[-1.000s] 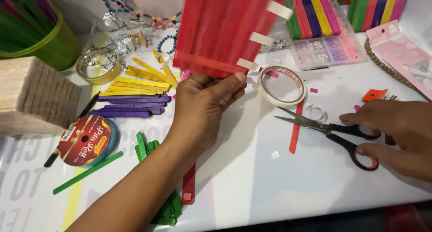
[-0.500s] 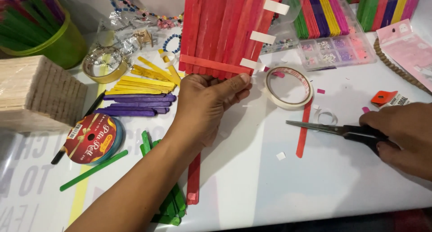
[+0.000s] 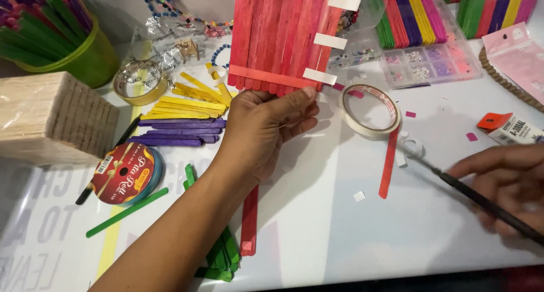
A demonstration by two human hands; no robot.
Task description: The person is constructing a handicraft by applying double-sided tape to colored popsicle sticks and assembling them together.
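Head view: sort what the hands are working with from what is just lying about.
In hand:
- red stick panel with white tape tabs, held by left hand
- scissors, in right hand

Lying about:
- tape roll
- loose red stick
- yellow sticks
- purple sticks
- ribbon spool
- bead box

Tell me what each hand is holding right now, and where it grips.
The left hand holds a panel of red craft sticks by its bottom edge. The right hand holds scissors at the handle end; they are blurred.
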